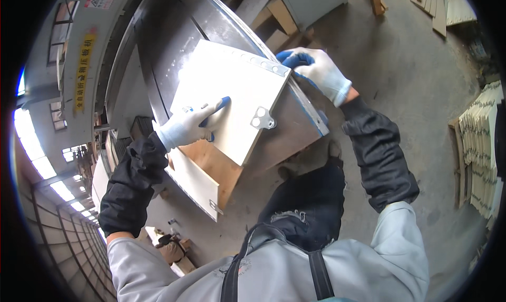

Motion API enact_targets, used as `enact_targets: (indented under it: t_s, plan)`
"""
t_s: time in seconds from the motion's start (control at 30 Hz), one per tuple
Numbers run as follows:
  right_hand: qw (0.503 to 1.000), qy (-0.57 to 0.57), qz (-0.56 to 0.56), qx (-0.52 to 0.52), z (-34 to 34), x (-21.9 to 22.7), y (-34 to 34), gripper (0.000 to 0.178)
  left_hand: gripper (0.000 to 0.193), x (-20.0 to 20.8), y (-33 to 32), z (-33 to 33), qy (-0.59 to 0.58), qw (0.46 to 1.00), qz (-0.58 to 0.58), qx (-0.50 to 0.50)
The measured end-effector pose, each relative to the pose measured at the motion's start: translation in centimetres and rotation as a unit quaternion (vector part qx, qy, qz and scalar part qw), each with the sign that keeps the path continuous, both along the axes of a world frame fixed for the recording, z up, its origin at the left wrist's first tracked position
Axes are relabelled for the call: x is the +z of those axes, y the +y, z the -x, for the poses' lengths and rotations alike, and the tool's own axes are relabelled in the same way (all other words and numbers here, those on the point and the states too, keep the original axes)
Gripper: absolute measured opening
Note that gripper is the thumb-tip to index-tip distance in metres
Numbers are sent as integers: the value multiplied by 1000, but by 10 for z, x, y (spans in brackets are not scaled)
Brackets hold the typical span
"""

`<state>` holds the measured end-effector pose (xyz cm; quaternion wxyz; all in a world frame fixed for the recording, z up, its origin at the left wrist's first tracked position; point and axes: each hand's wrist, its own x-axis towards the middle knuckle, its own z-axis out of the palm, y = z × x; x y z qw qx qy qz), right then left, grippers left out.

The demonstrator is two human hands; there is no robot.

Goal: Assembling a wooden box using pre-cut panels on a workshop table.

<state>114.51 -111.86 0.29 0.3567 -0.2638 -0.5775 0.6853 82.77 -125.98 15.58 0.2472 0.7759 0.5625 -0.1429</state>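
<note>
A pale panel (232,86) lies tilted over the dark metal machine table (168,33). Along its far edge runs a metal strip (258,64) with holes, and a metal plate (262,118) sits at its right edge. My left hand (192,124), in a white glove with blue fingers, rests on the panel's left side, index finger stretched over the surface. Just past the panel's far right corner, my right hand (318,72) has its gloved fingers curled; what they hold, if anything, is hidden. Beneath the panel show brown plywood (208,162) and a lower pale board (194,182) with a metal clip.
A grey machine housing (79,44) with a yellow label stands at the left. Stacked pale boards (479,149) rise beside a wooden pallet at the right. Flat wood strips (432,7) lie on the floor at the far right. A grey cabinet (316,4) stands beyond the table.
</note>
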Motion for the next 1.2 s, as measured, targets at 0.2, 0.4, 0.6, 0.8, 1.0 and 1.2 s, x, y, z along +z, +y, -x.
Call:
enact_targets:
  t_s: [0.2,0.4,0.6,0.8,1.0,1.2]
  plan:
    - [981,102,166,-4,-48,-20,-25,52,74,-8,-1,-3,46,997,-6,-55]
    - [962,103,181,-175,-62,-33,-29,40,70,-12,-1,-2,49,998,2,-51]
    - [868,-118,-482,-14,-12,41,-68,58,78,1,-4,-5,-10,1000,5,-9]
    - [799,-234,-540,123,33,96,-86,84,43,106,-73,8,-218,813,-472,263]
    - [735,-243,-599,206,48,123,-90,68,52,-18,-207,32,8,857,-404,321]
    - [666,-285,-641,252,78,106,-103,52,63,-81,-183,9,17,859,-376,346]
